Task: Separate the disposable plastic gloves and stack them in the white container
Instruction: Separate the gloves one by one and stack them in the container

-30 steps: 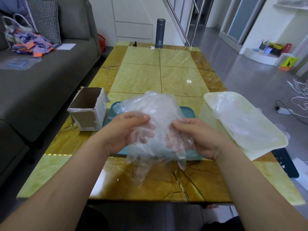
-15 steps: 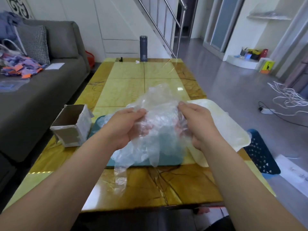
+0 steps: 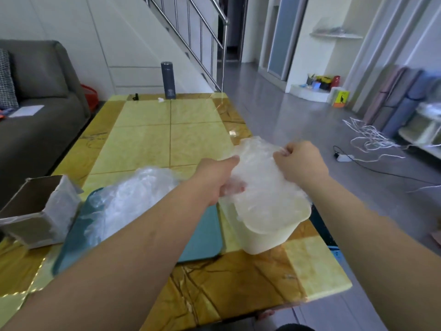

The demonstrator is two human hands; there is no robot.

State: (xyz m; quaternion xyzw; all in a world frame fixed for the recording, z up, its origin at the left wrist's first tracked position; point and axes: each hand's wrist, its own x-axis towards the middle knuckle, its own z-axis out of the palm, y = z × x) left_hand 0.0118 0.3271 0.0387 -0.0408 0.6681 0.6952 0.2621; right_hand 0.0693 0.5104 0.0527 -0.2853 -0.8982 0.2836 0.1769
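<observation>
**One glove over the tub, the heap waiting**

From the head camera (the only view we have), we see both hands holding a single plastic glove spread just above the mouth of the white container. Our left hand has its fingers curled around the glove's near edge, showing through the film. Our right hand pinches the far edge with bent fingers. The pile of gloves yet to be separated lies on the teal tray, to the left of the container.

We judge the risk lies in the release. The film is thin and likely to cling to skin, so it may lift back out or land crumpled rather than flat. The container stands near the table's right edge and looks light, so a push down could tip it or nudge it off.
</observation>
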